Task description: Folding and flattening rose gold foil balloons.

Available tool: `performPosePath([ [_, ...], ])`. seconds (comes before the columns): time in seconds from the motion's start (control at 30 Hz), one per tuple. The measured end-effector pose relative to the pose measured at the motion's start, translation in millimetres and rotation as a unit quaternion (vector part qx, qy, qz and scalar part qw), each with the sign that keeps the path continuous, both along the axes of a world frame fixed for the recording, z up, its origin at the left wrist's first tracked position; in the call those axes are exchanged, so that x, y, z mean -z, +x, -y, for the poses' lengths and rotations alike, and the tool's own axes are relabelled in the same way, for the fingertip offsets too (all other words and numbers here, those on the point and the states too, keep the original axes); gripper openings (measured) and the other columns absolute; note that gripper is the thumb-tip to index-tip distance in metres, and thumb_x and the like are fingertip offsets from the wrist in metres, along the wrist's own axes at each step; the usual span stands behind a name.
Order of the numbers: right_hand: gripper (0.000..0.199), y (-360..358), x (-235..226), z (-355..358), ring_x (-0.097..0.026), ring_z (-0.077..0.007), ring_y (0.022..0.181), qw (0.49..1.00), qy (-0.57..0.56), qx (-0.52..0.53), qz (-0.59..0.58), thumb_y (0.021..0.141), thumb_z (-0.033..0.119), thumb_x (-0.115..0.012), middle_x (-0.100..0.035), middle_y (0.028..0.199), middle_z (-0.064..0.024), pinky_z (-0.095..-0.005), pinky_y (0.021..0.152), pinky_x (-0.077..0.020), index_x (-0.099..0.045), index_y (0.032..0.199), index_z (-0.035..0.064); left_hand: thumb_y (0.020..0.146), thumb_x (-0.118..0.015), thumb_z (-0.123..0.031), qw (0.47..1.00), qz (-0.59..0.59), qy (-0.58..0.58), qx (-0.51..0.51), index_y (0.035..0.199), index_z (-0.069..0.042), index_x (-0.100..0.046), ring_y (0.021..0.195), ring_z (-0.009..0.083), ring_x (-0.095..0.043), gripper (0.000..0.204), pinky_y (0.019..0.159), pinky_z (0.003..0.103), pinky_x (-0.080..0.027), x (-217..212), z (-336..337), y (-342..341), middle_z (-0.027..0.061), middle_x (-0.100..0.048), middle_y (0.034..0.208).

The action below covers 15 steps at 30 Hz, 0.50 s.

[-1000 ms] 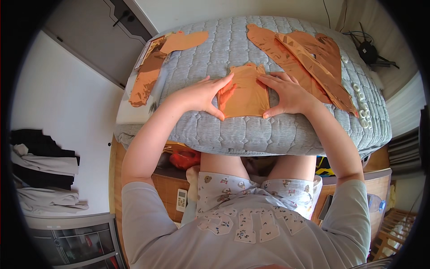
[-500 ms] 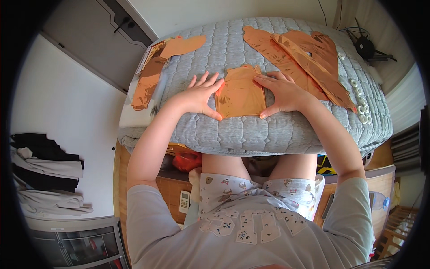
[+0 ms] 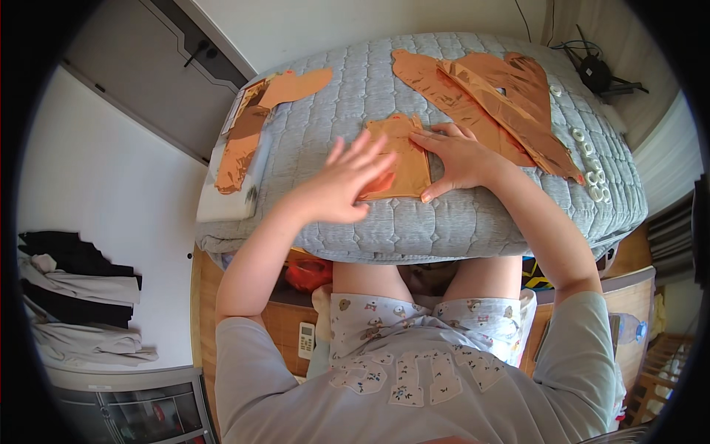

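Note:
A folded flat packet of copper-coloured foil, which looks like a deflated foil balloon (image 3: 403,166), lies on the grey quilted mattress in front of me. My left hand (image 3: 344,185) is over its left edge with fingers spread, slightly smeared by motion; I cannot tell whether it touches the foil. My right hand (image 3: 460,157) rests along the packet's right edge, thumb at the near corner and fingers stretched across the far side. Beyond it to the right, larger flat copper foil sheets (image 3: 473,92) overlap. More copper foil (image 3: 244,152) lies at the left, partly over a clear plastic bag (image 3: 222,203).
Several small white rolls (image 3: 588,148) line the mattress's right side. A black device with antennas (image 3: 594,72) stands at the far right corner. The mattress edge (image 3: 355,240) is just above my knees. A remote control (image 3: 306,340) lies low on the left.
My left hand has shifted from the packet's left side toward me and over its edge, its fingers now lifted. The right hand stays on the right edge. The whole view has shifted slightly.

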State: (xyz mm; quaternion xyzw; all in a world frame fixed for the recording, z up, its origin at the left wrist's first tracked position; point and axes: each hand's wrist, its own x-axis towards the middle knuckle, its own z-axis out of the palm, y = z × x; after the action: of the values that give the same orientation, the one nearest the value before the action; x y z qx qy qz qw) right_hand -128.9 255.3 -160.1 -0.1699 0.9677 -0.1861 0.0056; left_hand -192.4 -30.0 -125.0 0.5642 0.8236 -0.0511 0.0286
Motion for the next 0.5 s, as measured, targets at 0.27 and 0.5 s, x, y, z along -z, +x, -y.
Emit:
performPosePath([
  [0.27,0.127,6,-8,2,-0.034,-0.0347,0.148,1.0,-0.013,-0.006,-0.011,0.053,0.061,-0.091,-0.054,0.151,-0.0137,-0.0512,0.123,-0.0228,-0.039,0.159,0.0126,0.08,-0.075,-0.063,0.993,0.018,0.118,0.006,0.158,-0.011,-0.038,0.155,0.0365,-0.026,0.101,0.123,0.058,-0.023,41,-10,47,0.0176,-0.033,0.164],
  [0.5,0.094,7,-7,-5,-0.043,-0.0329,0.135,0.988,-0.143,-0.054,0.029,0.08,0.068,-0.072,-0.06,0.141,-0.0135,-0.0481,0.119,-0.0231,-0.051,0.152,0.012,0.087,-0.076,-0.032,0.969,-0.045,0.243,-0.007,0.143,-0.005,-0.055,0.133,0.0298,-0.056,0.065,0.106,0.043,-0.051,51,4,78,0.0135,-0.054,0.147],
])
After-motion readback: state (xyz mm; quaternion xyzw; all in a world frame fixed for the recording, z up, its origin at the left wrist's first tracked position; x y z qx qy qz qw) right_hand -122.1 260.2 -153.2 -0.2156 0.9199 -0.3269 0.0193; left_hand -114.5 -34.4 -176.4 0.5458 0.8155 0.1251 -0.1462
